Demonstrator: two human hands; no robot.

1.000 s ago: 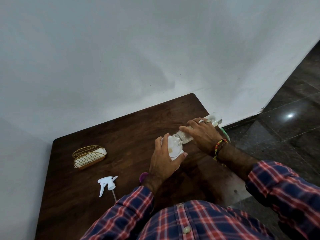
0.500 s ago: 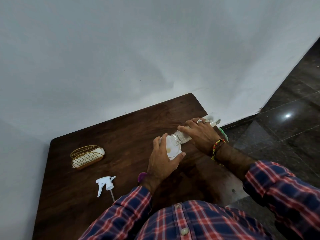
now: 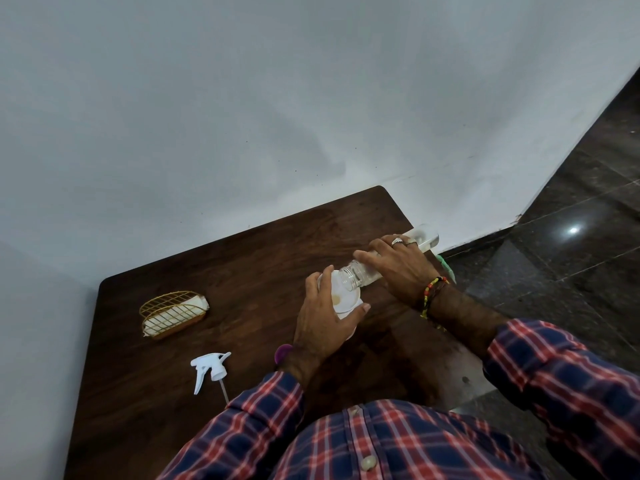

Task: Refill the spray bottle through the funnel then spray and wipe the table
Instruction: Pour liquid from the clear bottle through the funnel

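Observation:
My right hand (image 3: pixel 398 268) grips a clear plastic bottle (image 3: pixel 356 277) tipped almost flat, its open mouth resting over a white funnel (image 3: pixel 341 297). My left hand (image 3: pixel 322 327) wraps round the funnel from below, hiding whatever the funnel stands in. The bottle's far end (image 3: pixel 427 237) pokes out past my right fingers. A white spray trigger head (image 3: pixel 209 370) with its dip tube lies loose on the dark wooden table (image 3: pixel 263 244), to the left of my left forearm.
A gold wire holder (image 3: pixel 173 311) with white napkins sits at the table's left. A purple item (image 3: pixel 283 352) peeks out behind my left wrist. Something green (image 3: pixel 446 266) shows at the table's right edge. White wall behind, dark tiled floor (image 3: pixel 571 265) at right.
The bottle's mouth has dropped a little further over the funnel. Both hands keep their holds and have barely shifted.

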